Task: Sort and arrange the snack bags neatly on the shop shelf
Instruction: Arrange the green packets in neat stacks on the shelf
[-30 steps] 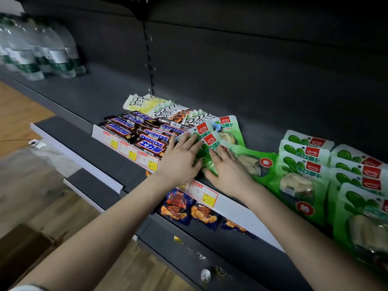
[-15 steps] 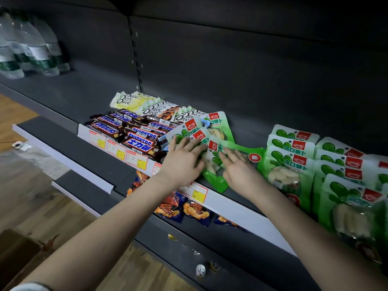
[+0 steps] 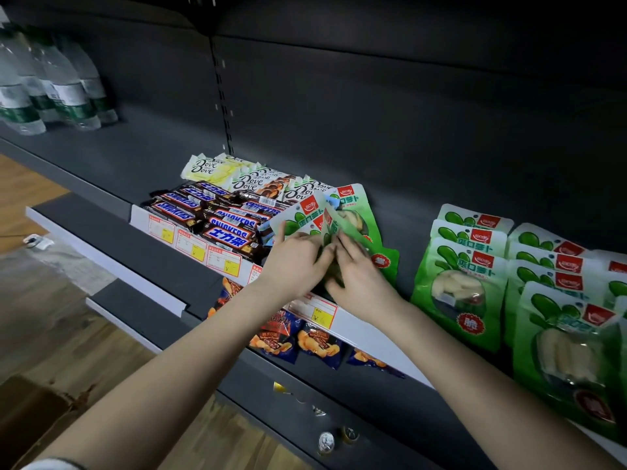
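Head view: both hands together over the loose green snack bags (image 3: 353, 218) at the front edge of the shelf (image 3: 129, 154), just right of the Snickers bars (image 3: 217, 218). Left hand (image 3: 295, 262) curled, fingers pinching the bags' lower edges; right hand (image 3: 359, 276) likewise closed on them, tops fanned upward. Further right of the Snickers, well apart, neat overlapping rows of green bags (image 3: 464, 266).

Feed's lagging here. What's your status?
Both hands, left and right, gripping loose green bags. Neat green rows lie right. Snickers crowd left.
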